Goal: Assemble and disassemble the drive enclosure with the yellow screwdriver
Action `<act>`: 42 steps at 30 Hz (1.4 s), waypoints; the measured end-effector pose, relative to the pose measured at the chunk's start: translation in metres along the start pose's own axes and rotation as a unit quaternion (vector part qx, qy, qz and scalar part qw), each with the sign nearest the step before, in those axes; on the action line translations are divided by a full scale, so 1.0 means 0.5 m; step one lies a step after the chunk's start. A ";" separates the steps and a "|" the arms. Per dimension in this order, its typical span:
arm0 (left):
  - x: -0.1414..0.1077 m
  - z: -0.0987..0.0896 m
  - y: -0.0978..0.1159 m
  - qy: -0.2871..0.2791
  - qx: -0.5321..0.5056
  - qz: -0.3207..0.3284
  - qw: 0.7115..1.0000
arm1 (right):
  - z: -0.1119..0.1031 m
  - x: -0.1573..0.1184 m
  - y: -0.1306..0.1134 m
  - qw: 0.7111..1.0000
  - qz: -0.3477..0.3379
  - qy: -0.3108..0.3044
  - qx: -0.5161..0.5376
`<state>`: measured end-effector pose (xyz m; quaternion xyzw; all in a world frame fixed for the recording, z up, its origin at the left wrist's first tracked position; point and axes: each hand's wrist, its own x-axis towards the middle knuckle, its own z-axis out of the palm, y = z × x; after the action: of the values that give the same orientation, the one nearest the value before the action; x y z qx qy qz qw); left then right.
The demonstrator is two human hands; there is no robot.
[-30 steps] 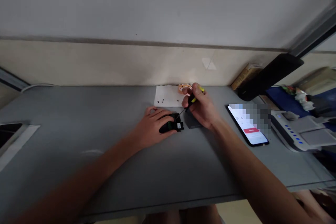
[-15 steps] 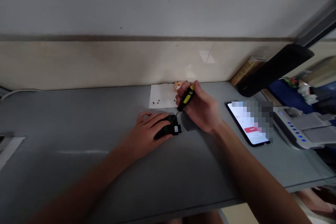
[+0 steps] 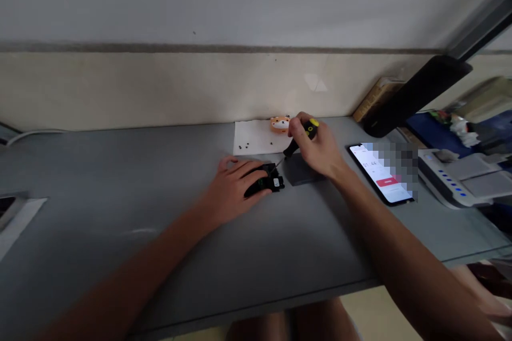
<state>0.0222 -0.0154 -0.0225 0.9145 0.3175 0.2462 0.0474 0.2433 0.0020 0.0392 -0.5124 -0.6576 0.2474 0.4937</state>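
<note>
My left hand (image 3: 234, 190) grips a small black device (image 3: 275, 182) with a white label, pressing it on the grey table (image 3: 160, 256). In my right hand (image 3: 318, 149) is a black and yellow screwdriver (image 3: 291, 147), tilted, its thin shaft reaching down to the device. Whether the tip touches a screw is too small to tell. Behind the device, several tiny dark screws (image 3: 247, 145) lie on a white paper (image 3: 256, 133). An orange and white animal-faced item (image 3: 280, 124) stands at the paper's back edge. Beneath my right hand lies a dark flat piece (image 3: 300, 171).
To the right lies a lit phone (image 3: 380, 173), beside a white power strip (image 3: 450, 192) with blue switches. A black cylinder (image 3: 418, 96) leans near a box (image 3: 376, 97) at the back right. The wall (image 3: 160, 85) borders the table's back.
The screwdriver leans over further to the right, and my right hand has shifted right, uncovering the animal-faced item. The whole view has also shifted slightly.
</note>
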 end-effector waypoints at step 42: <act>0.015 0.001 -0.042 0.125 -0.094 -0.164 0.974 | 0.037 0.004 0.023 0.969 0.144 0.105 0.171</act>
<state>0.0160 0.0060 -0.0249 0.8034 0.4419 0.3763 0.1328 0.2315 0.0111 0.0232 -0.5324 -0.4692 0.3694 0.5999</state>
